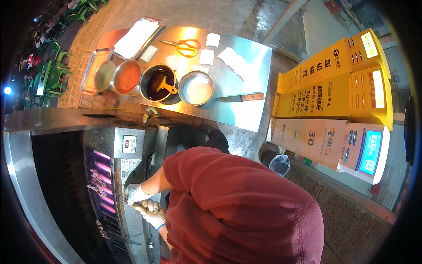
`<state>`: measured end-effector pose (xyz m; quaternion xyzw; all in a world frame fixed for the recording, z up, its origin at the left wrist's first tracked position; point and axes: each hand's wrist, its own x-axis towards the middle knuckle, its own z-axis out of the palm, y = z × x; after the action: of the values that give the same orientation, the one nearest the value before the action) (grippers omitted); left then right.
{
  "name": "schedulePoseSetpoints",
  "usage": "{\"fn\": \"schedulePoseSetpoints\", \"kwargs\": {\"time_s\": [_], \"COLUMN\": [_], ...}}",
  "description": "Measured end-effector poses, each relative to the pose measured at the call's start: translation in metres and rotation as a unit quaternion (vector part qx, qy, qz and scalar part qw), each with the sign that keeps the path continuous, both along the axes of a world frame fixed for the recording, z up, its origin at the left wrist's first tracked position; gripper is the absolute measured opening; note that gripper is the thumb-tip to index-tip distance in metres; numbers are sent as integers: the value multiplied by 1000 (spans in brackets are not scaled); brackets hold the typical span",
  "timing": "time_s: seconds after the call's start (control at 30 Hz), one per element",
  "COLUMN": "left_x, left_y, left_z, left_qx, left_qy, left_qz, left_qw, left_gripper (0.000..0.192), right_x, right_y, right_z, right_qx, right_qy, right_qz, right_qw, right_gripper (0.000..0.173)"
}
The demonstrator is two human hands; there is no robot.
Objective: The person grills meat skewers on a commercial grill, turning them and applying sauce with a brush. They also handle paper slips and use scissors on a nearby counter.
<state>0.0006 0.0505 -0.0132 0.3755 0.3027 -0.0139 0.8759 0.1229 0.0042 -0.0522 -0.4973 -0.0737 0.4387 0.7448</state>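
Observation:
My right hand [135,194], in a white knit glove, grips a bundle of thin skewers [122,199] at the front edge of the grill [113,198]. Just beside it, my left hand [152,211] wears a soiled white glove with a blue cuff; its fingers are curled around the handle ends of the bundle. Meat pieces [97,183] at the skewers' far end hang over the glowing pink burner bars [105,167]. Lower down, more meat [101,230] lies over the dark part of the grill, with thin skewers [127,238] reaching toward its front.
A metal table [237,114] holds a red powder bowl [128,77], a dark sauce pot [153,95] with a yellow brush [166,86], a white-filled bowl [196,88], a knife [240,97], scissors [183,46] and trays [95,71]. Power-bank cabinets [313,89] and a lined bin [279,165] stand nearby.

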Motion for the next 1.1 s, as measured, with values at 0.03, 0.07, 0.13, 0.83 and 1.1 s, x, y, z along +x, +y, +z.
{"fn": "schedulePoseSetpoints", "kwargs": {"time_s": [0.03, 0.07, 0.13, 0.83, 1.1], "left_x": [1, 0, -8, -19, -19], "left_y": [-2, 0, 3, -12, -14], "left_z": [0, -2, -4, 5, 11], "left_qx": [-3, -11, -22, 57, 54], "left_qy": [6, 11, 18, 0, 35], "left_qz": [15, 19, 36, 104, 118], "left_qw": [1000, 1000, 999, 993, 991], "left_gripper": [46, 45, 44, 34, 35], "right_x": [1, 4, -1, 4, -4], "right_y": [-2, -4, 2, -33, -36], "right_z": [1, 4, 2, 26, 22], "right_qx": [-32, -63, -87, -29, -8], "right_qy": [-7, -14, -69, -42, 9], "right_qz": [6, 12, 7, 55, 129], "right_qw": [999, 998, 994, 997, 992], "right_gripper": [20, 21, 24, 30, 23]}}
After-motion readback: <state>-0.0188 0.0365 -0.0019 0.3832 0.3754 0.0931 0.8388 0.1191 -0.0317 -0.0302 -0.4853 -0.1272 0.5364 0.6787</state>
